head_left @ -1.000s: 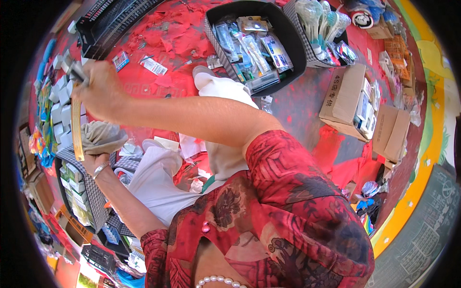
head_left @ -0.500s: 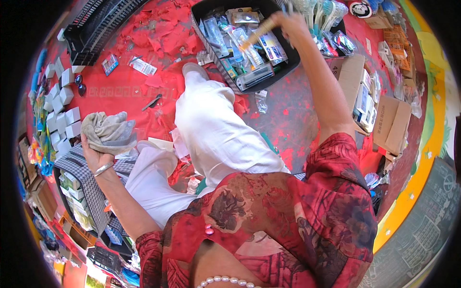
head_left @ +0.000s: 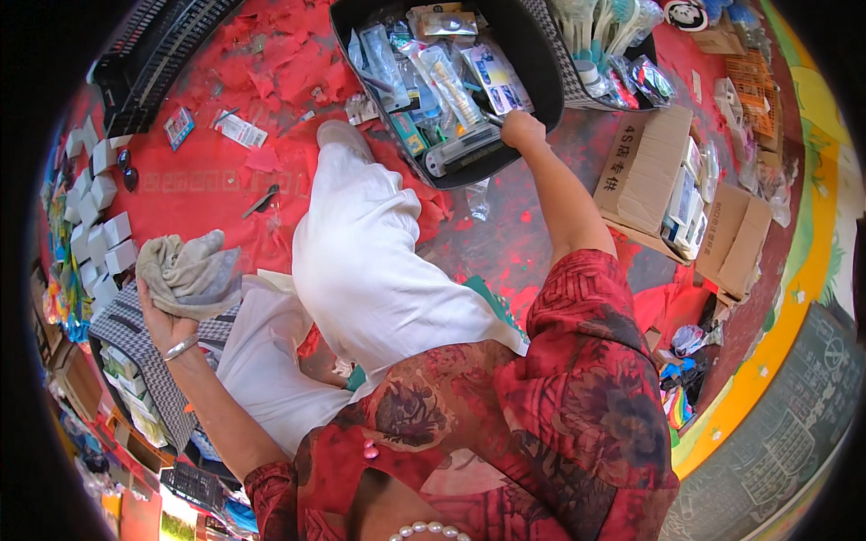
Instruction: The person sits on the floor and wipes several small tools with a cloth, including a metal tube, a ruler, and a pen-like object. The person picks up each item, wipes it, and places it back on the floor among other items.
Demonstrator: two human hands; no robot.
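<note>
Crumpled beige cloth (head_left: 188, 275) in the left hand (head_left: 171, 316); right hand (head_left: 525, 132) at the near edge of the black-lined houndstooth bin (head_left: 528, 41).
A loose, supporting palm suits such soft, folded fabric; slick, flat plastic packets (head_left: 446, 86) call for a careful fingertip pinch. The left grip curls under the cloth; the right grip is bunched, perhaps round a slim dark object (head_left: 493, 119), though I cannot tell.

Right fingers (head_left: 512, 129), earlier beside cloth (head_left: 188, 278), now at near edge of black-lined bin (head_left: 537, 72).
</note>
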